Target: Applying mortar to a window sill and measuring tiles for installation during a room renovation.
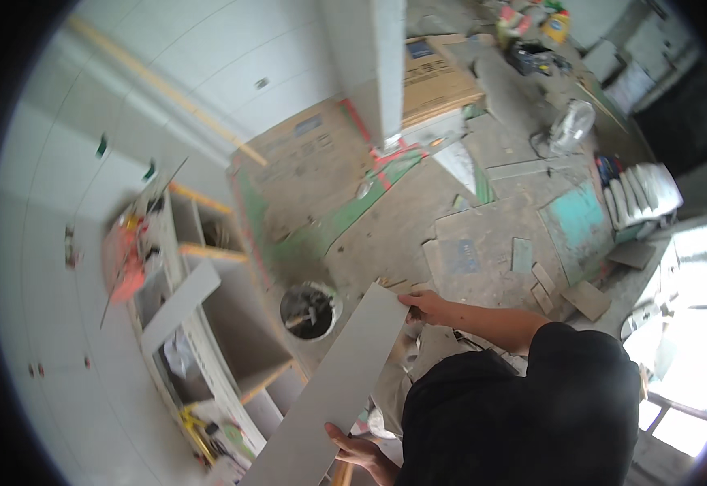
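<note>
A long, flat, pale grey strip, which looks like cut tile (333, 381), slants across the lower middle of the view. My right hand (422, 308) grips its far end at the corner, the forearm stretched out bare from a black sleeve. Lower down, my left hand (352, 447) holds the near edge, thumb on the top face and the other fingers partly hidden beneath. The strip's near end runs out of the picture. Just beyond its edge a round bucket (333, 312) stands on the floor, with dark contents and a tool in it.
To the left stands an open-fronted cabinet (244, 324); a shorter pale strip (181, 306), a red bag (124, 259) and yellow-handled tools (198, 429) lie on it. Cardboard sheets (386, 215) cover the floor. Tile offcuts (587, 300) and white bags (645, 193) are at right.
</note>
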The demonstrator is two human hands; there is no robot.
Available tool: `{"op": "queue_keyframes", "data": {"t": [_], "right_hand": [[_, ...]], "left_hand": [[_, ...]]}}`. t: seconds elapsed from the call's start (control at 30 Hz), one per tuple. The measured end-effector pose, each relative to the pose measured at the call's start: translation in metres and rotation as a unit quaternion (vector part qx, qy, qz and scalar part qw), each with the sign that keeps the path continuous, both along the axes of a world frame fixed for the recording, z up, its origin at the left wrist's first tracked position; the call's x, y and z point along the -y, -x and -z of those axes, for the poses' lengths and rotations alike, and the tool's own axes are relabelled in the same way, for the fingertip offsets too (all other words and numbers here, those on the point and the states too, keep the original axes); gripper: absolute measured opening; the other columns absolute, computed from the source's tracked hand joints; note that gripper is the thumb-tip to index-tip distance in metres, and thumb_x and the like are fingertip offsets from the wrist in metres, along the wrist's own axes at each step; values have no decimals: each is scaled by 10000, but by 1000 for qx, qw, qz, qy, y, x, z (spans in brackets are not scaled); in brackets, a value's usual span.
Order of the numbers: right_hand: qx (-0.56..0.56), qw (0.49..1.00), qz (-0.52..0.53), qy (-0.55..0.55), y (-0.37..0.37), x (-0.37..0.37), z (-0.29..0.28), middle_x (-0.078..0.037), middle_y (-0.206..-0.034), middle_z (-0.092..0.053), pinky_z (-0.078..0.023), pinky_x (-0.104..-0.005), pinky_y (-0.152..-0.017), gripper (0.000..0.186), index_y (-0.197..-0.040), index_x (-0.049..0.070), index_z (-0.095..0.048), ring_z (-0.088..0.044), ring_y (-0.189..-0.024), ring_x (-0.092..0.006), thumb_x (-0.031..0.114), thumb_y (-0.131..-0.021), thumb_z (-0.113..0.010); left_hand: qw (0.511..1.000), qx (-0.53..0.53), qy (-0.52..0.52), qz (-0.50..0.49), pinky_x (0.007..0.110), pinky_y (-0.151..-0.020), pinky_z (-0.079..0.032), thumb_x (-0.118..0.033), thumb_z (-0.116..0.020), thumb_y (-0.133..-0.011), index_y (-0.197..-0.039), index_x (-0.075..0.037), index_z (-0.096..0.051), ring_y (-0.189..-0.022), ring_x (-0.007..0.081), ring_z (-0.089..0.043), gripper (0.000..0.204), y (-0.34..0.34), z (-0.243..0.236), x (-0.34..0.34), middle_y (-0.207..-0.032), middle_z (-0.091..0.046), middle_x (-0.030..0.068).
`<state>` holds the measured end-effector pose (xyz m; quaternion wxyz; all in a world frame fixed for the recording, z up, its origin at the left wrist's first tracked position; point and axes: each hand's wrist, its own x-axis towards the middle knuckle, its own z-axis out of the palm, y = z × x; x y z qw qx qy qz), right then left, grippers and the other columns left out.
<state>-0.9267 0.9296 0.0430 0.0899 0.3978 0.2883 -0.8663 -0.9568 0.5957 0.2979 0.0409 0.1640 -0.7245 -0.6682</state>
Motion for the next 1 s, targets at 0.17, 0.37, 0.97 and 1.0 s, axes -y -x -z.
{"op": "queue_keyframes", "data": {"t": [0.17, 0.37, 0.97, 1.0], "right_hand": [[-22, 968, 229, 103, -3, -50, -43, -142, -1303, -774, -615, -452, -1018, 623, -1460, -8, -668, -751, -1155, -274, 471, -1078, -782], [-142, 964, 217, 61, -5, -99, -99, -189, -1497, -697, -564, -507, -1129, 733, -1571, -18, -575, -705, -1316, -349, 496, -1085, -765], [-54, 817, 549, -167, -104, -501, -107, -81, -1281, -757, -642, -410, -939, 382, -1409, 10, -697, -737, -1154, -230, 244, -1112, -749], [-29, 816, 534, -220, -114, -537, -104, -63, -1276, -759, -624, -379, -938, 346, -1388, 4, -710, -724, -1118, -196, 215, -1114, -734]], "left_hand": [[970, 138, -138, 146, 511, -1065, -607, -423, -658, -1125, -1595, 72, -518, -1319, 358, -670, 696, 48, 44, -70, -1541, -610, 236], [885, 211, -197, 364, 515, -1091, -615, -399, -618, -1137, -1604, 39, -491, -1343, 373, -667, 653, 118, 99, -191, -1523, -627, 215], [522, 435, -63, 730, 472, -1068, -591, -371, -497, -1207, -1588, 49, -523, -1291, 315, -733, 567, 99, 158, -754, -1431, -728, 168], [479, 330, 52, 812, 438, -1015, -611, -332, -582, -1190, -1587, 40, -557, -1249, 298, -757, 545, 100, 175, -781, -1444, -727, 177]]}}
